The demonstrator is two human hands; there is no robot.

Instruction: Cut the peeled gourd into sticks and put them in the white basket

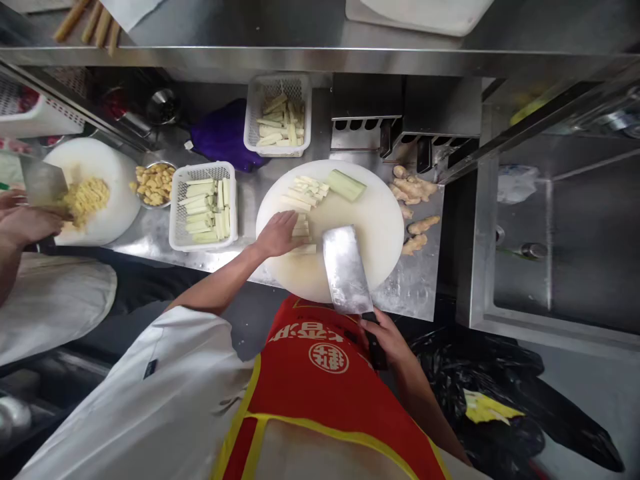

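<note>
My left hand (278,233) rests on pale cut vegetable sticks (303,193) on the round white cutting board (370,220), fingers gathering a small stack. My right hand (385,337) grips the black handle of a cleaver (346,268), whose broad blade lies flat over the board's near part, just right of my left hand. A larger uncut green-white vegetable piece (346,185) lies at the board's far side.
A white basket of cut sticks (203,207) stands left of the board, another basket (279,120) behind it. Ginger roots (414,200) lie to the right. At far left another person's hands (23,217) chop yellow bits with a cleaver. A sink (560,227) is on the right.
</note>
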